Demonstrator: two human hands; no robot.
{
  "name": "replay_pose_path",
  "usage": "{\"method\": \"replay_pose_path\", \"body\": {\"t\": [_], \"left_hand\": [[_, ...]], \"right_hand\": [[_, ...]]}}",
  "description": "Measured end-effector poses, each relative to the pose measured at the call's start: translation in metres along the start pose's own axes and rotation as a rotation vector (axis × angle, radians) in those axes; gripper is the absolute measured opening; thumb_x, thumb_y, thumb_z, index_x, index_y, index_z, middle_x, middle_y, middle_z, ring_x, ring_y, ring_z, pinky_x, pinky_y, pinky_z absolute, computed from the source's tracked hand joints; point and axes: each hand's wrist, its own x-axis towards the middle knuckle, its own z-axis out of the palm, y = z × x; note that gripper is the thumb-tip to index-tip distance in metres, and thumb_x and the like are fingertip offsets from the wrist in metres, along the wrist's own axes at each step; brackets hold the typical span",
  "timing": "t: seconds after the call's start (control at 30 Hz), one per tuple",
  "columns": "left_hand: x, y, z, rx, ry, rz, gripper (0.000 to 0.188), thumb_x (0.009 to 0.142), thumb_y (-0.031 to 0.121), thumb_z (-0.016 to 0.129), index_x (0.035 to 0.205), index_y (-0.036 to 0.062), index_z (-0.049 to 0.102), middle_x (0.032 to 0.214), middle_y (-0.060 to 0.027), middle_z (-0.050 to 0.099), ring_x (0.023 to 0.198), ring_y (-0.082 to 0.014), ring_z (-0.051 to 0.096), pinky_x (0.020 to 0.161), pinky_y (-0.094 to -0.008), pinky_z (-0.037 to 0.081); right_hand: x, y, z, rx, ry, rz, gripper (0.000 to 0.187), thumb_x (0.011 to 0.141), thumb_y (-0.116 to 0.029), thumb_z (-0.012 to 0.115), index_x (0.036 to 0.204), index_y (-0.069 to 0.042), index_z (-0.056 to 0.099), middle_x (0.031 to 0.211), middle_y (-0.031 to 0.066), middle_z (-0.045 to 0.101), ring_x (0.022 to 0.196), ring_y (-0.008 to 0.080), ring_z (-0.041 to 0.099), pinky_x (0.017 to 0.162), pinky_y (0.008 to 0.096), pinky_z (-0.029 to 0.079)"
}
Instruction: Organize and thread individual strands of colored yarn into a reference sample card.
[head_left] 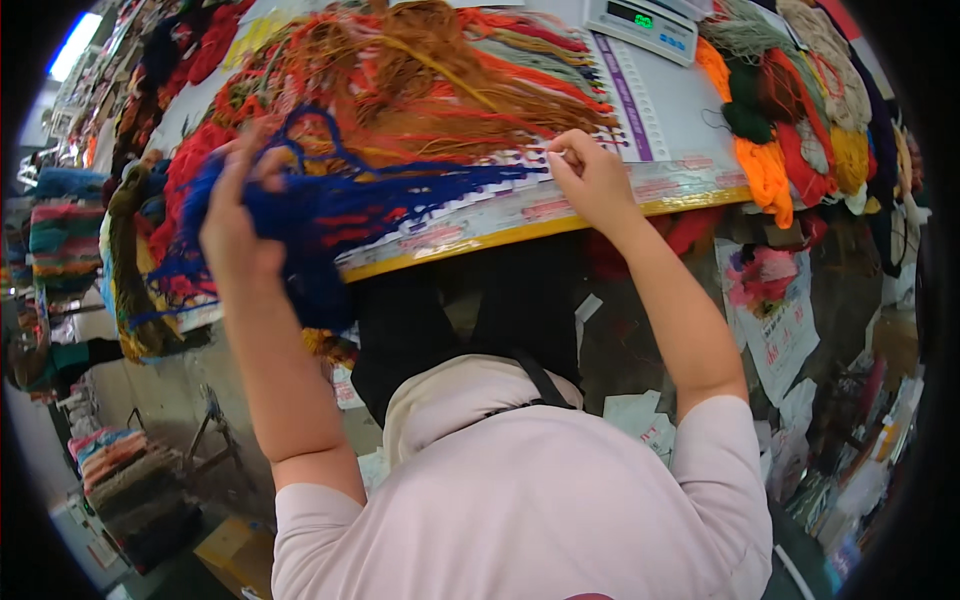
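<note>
A hank of deep blue yarn (330,205) stretches in strands across the near part of the table, with loose loops at its left end. My left hand (242,210), blurred by motion, is closed around that bunched left end; its fingertips are not sharp. At the narrow right end of the strands, my right hand (592,180) pinches with thumb and forefinger beside a row of yarn ends along a white strip. Just beyond lies a wide spread of brown and red yarn (430,100), its strands running toward a white card with a purple band (622,98).
A digital scale (643,28) stands at the far right of the table. Orange, green, red and beige hanks (765,180) hang at the right edge. Red yarn (190,165) and an olive hank (128,240) lie left. The table's yellow edge (460,240) runs before me.
</note>
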Motion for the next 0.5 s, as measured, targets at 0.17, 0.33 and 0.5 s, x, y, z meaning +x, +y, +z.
{"method": "replay_pose_path", "body": {"t": [0.17,0.33,0.5], "left_hand": [[-0.082,-0.034,0.087,-0.319,-0.448,-0.278,0.032,0.099,0.021,0.046,0.119,-0.0002,0.059,0.140,-0.0127,0.047,0.127,-0.0232,0.047,0.097,-0.0378,0.045],[-0.099,-0.032,0.082,-0.424,-0.519,-0.331,0.036,0.098,0.022,0.046,0.123,-0.0021,0.057,0.142,-0.0114,0.044,0.126,-0.0199,0.046,0.103,-0.0325,0.038],[-0.103,-0.029,0.069,-0.327,-0.636,-0.288,0.046,0.098,0.025,0.043,0.136,-0.0019,0.044,0.149,-0.0165,0.034,0.135,-0.0276,0.037,0.110,-0.0397,0.032]], "right_hand": [[-0.044,-0.114,0.014,0.522,-0.130,-0.278,0.024,0.085,-0.011,0.067,0.107,-0.002,0.063,0.090,0.0026,0.060,0.083,0.0096,0.057,0.073,0.0235,0.044],[-0.054,-0.136,0.020,0.805,-0.474,0.049,0.014,0.087,-0.007,0.065,0.097,0.002,0.066,0.102,0.0072,0.064,0.092,0.0115,0.059,0.082,0.0251,0.047],[-0.065,-0.143,0.031,1.038,-0.462,0.030,0.020,0.086,-0.007,0.067,0.104,0.001,0.062,0.100,0.0042,0.063,0.090,0.0109,0.059,0.081,0.0243,0.047]]}}
